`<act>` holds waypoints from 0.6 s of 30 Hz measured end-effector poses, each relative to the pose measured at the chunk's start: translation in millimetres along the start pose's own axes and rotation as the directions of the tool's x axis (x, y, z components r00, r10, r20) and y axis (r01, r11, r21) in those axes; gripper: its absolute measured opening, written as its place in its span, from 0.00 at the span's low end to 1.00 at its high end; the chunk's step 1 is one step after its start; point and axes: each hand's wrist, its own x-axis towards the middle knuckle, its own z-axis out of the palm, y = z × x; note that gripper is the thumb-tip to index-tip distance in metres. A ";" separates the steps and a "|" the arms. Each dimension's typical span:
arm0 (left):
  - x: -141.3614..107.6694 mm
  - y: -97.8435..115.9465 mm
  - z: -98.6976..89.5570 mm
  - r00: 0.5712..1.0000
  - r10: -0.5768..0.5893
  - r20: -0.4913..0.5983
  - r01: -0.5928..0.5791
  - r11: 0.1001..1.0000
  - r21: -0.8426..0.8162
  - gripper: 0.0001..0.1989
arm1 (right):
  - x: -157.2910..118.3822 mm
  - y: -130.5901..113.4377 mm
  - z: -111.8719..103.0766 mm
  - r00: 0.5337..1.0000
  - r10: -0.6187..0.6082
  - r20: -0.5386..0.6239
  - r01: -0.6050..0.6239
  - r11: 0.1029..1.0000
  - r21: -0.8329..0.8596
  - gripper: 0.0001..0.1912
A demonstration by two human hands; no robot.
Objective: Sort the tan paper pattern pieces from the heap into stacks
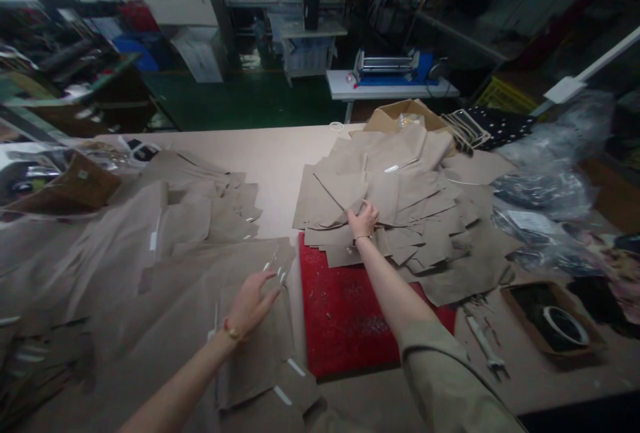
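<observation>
Worktable [275, 153]: pale, running beyond both my hands.
Right hand [364, 220]: fingers bent on the tan pile [420, 203]; pinching or not, I cannot tell.
Left hand [253, 306]: loosely spread over tan sheets [255, 373], nothing visibly gripped.
Pile and sheets: untidy around both hands, so much seems left; what's finished, I cannot tell.

We can read no words, brands, numbers or signs anywhere on this cluttered workbench. On the flat grey-brown sheets [187, 220] at left, we see narrow white strips [296, 367], with no lettering that we can make out. A white rectangular label [533, 222] on the crumpled clear plastic bags [545, 190] at right is too blurred for us to decipher, as is the small pale square mark [83, 174] on the brown open-topped box [75, 190] at far left.
</observation>
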 end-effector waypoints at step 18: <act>222.4 165.3 23.8 0.968 0.243 -0.062 -0.230 0.764 -0.603 0.22 | -106.4 95.7 -41.1 0.781 0.179 0.598 -0.549 0.653 0.521 0.32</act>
